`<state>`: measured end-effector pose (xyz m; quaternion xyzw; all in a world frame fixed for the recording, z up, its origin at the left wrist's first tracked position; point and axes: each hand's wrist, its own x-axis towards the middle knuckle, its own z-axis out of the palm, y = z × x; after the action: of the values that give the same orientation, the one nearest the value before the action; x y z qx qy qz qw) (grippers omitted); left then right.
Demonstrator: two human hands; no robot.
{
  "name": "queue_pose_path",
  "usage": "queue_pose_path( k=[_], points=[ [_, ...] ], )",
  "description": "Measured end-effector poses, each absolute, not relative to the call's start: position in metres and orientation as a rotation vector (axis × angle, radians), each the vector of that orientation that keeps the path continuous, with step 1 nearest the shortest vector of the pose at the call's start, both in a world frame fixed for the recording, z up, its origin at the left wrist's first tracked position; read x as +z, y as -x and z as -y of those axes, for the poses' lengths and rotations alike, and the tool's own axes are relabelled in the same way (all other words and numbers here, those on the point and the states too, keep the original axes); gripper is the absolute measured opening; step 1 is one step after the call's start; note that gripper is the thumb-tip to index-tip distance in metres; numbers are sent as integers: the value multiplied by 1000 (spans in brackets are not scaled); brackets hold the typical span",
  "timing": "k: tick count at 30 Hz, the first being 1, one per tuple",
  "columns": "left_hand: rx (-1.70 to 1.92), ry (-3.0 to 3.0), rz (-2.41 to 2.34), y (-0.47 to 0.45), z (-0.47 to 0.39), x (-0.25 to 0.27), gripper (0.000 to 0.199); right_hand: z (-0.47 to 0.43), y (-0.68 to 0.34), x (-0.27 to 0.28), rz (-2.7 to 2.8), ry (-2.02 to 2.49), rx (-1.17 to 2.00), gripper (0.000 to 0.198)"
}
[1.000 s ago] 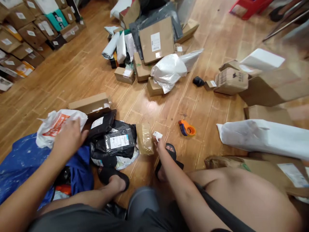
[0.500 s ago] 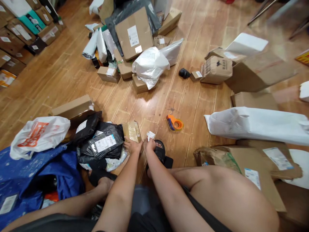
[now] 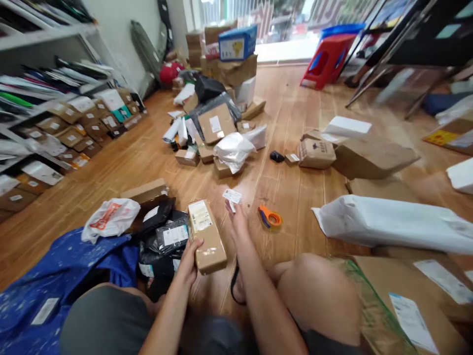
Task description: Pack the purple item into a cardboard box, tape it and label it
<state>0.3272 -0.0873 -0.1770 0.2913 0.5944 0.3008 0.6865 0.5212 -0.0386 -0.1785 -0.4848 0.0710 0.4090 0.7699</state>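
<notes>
My left hand (image 3: 189, 262) grips the near end of a small brown taped box (image 3: 207, 235) with a white label on its far end, lifted above the floor. My right hand (image 3: 237, 222) pinches a small white slip of paper (image 3: 232, 196) just right of the box. Beside the box to the left lies a heap of black plastic mailers (image 3: 164, 236) with white labels. An orange tape dispenser (image 3: 270, 217) rests on the wooden floor right of my right hand.
A blue bag (image 3: 55, 276) and a white-and-orange plastic bag (image 3: 111, 219) lie at left. A parcel pile (image 3: 216, 133) sits mid-floor. A long white package (image 3: 395, 224) and brown boxes (image 3: 373, 155) lie at right. Shelves of parcels (image 3: 48, 133) line the left wall; a red stool (image 3: 327, 56) stands far back.
My left hand left the white bag, took hold of the brown box and lifted it. My right hand kept the white slip. The view tilted upward, showing the room.
</notes>
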Motion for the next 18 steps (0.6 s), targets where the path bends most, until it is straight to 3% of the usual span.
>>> queue_pose_path(
  k=[5,7,12,18],
  points=[
    [810,-624,-856,-246,170,-76,103,113,-459,-75,144,904,954,35],
    [863,-628,-723,-223,195,-59,98,148,-427,-55,268,975,943,41],
    [994,-675,-590,-196,232,-76,77,205,-377,-59,295,1026,886,56],
    [1016,-571,-827,-195,275,-97,93,231,-353,-79,414,1092,940,41]
  ],
)
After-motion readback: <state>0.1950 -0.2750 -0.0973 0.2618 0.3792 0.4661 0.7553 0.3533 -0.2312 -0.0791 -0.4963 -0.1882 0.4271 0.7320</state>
